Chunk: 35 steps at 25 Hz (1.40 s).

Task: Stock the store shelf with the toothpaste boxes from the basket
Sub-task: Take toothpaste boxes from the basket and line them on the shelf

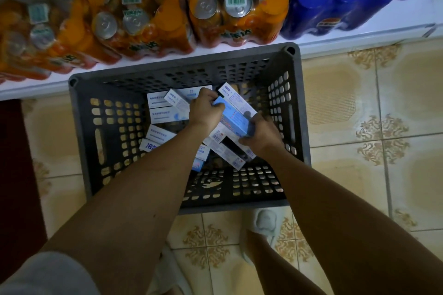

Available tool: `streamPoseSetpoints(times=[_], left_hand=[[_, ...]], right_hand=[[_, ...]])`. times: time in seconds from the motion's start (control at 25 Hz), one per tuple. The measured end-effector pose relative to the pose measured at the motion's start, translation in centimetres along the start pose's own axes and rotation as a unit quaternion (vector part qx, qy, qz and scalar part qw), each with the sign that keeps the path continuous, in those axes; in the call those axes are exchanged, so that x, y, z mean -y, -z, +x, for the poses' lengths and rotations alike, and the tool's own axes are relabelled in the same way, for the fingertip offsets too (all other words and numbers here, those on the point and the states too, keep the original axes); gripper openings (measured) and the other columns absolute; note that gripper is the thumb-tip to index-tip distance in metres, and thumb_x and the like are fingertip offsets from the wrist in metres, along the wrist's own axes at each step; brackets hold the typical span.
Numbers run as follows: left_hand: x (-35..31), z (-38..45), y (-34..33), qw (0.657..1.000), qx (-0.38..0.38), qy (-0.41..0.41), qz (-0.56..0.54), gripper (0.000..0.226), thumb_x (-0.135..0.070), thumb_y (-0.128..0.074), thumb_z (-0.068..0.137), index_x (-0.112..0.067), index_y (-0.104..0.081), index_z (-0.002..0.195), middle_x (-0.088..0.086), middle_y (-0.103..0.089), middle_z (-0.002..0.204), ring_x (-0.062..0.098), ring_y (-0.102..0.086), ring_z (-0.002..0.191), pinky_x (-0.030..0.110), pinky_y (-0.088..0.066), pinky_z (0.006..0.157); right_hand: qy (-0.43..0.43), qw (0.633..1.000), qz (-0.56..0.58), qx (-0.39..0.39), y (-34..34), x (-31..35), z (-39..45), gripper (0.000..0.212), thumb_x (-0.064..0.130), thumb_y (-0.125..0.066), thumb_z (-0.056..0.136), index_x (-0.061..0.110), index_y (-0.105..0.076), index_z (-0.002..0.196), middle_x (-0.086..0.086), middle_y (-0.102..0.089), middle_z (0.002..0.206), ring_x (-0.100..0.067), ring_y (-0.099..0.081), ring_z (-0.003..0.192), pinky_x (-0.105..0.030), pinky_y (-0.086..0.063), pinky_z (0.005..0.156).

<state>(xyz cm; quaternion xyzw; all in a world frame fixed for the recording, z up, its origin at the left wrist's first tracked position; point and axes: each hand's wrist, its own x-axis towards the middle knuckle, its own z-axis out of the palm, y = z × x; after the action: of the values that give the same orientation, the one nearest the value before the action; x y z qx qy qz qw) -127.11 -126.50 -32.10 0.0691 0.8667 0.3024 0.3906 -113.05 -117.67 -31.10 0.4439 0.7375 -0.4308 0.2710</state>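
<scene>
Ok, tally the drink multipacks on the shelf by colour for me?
Orange can packs: 4, counting the one cut off at the left edge
Blue pack: 1
Total: 5 on the white shelf

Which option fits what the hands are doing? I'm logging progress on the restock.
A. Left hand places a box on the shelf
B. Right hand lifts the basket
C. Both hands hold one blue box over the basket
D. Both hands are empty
C: the left hand and right hand grip opposite ends of a blue toothpaste box above the grey basket.
</scene>
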Motion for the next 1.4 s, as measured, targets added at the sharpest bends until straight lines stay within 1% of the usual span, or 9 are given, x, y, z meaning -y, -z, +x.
streamPoseSetpoints(times=[0.2,0.32,0.44,0.56,0.68,0.88,1.12,1.24,1.4], left_hand=[[-2.8,-5.3,4.2,0.985,0.021,0.073,-0.155,0.039,-0.007,-0.064,0.091,-0.016,-0.049,0.126,0.002,-0.051,0.111,0.020,-0.057,0.093,0.028,-0.051,0.073],[-5.4,-8.8,9.0,0.952,0.076,0.143,-0.260,0.031,-0.017,-0.068,0.091,-0.022,-0.052,0.117,0.009,-0.060,0.117,0.027,-0.063,0.103,0.038,-0.056,0.084],[-8.3,-12.8,14.7,0.932,0.141,0.163,-0.292,0.029,-0.033,-0.067,0.091,-0.027,-0.053,0.117,0.008,-0.063,0.116,0.029,-0.064,0.104,0.043,-0.054,0.092],[-10.8,-17.0,20.6,0.911,0.197,0.145,-0.333,0.044,-0.032,-0.066,0.091,-0.018,-0.055,0.131,0.007,-0.064,0.124,0.026,-0.064,0.110,0.039,-0.054,0.091],[-14.0,-21.7,26.0,0.904,0.204,0.119,-0.356,0.017,-0.023,-0.062,0.094,-0.021,-0.061,0.111,0.002,-0.070,0.109,0.020,-0.067,0.104,0.029,-0.054,0.082],[-19.1,-28.5,33.1,0.900,0.219,0.064,-0.371,0.026,-0.015,-0.066,0.088,-0.019,-0.056,0.112,0.005,-0.072,0.106,0.019,-0.071,0.094,0.028,-0.058,0.079],[-23.4,-35.2,42.4,0.903,0.200,0.010,-0.381,0.029,-0.003,-0.064,0.089,-0.012,-0.051,0.113,0.015,-0.069,0.106,0.024,-0.074,0.086,0.030,-0.060,0.073],[-24.7,-38.6,48.1,0.913,0.214,0.007,-0.348,0.038,0.002,-0.065,0.085,-0.011,-0.050,0.117,0.017,-0.071,0.104,0.028,-0.074,0.087,0.034,-0.061,0.075],[-28.1,-43.6,56.7,0.941,0.260,-0.021,-0.215,0.040,-0.003,-0.070,0.078,-0.014,-0.057,0.114,0.016,-0.067,0.119,0.027,-0.072,0.096,0.032,-0.061,0.073]], right_hand=[[0.070,0.996,-0.044,-0.036,1.8,3.0,-6.0,0.048,0.027,-0.072,0.080,0.021,-0.041,0.115,-0.007,-0.061,0.110,-0.030,-0.061,0.101,-0.051,-0.056,0.078],[0.100,0.995,0.000,-0.006,4.2,5.9,-10.0,0.047,0.032,-0.076,0.077,0.017,-0.045,0.109,-0.005,-0.060,0.100,-0.027,-0.060,0.091,-0.043,-0.054,0.074],[0.068,0.980,0.151,0.110,7.6,9.6,-14.3,0.042,0.029,-0.079,0.079,0.001,-0.060,0.105,-0.010,-0.061,0.092,-0.025,-0.059,0.083,-0.031,-0.045,0.069],[-0.017,0.908,0.305,0.287,12.6,14.5,-20.6,0.046,0.036,-0.063,0.092,0.000,-0.060,0.120,-0.012,-0.068,0.093,-0.023,-0.067,0.074,-0.029,-0.054,0.065],[-0.020,0.862,0.356,0.360,17.3,19.0,-27.2,0.049,0.044,-0.044,0.098,0.004,-0.057,0.124,-0.010,-0.069,0.094,-0.018,-0.069,0.069,-0.027,-0.055,0.060],[0.004,0.888,0.292,0.355,22.8,24.5,-36.5,0.056,0.050,-0.039,0.097,0.005,-0.059,0.124,-0.011,-0.073,0.098,-0.019,-0.069,0.073,-0.028,-0.055,0.065],[0.056,0.931,0.181,0.311,26.3,30.1,-44.3,0.045,0.050,-0.056,0.092,0.013,-0.060,0.118,-0.012,-0.069,0.113,-0.027,-0.069,0.099,-0.046,-0.054,0.093],[0.104,0.954,0.147,0.239,28.5,33.1,-48.4,0.026,0.031,-0.069,0.088,0.016,-0.061,0.108,-0.010,-0.067,0.106,-0.021,-0.068,0.090,-0.039,-0.058,0.079],[0.167,0.965,0.139,0.148,31.6,38.0,-54.9,0.042,0.032,-0.077,0.080,0.018,-0.066,0.118,-0.005,-0.069,0.105,-0.014,-0.067,0.082,-0.027,-0.055,0.066]])
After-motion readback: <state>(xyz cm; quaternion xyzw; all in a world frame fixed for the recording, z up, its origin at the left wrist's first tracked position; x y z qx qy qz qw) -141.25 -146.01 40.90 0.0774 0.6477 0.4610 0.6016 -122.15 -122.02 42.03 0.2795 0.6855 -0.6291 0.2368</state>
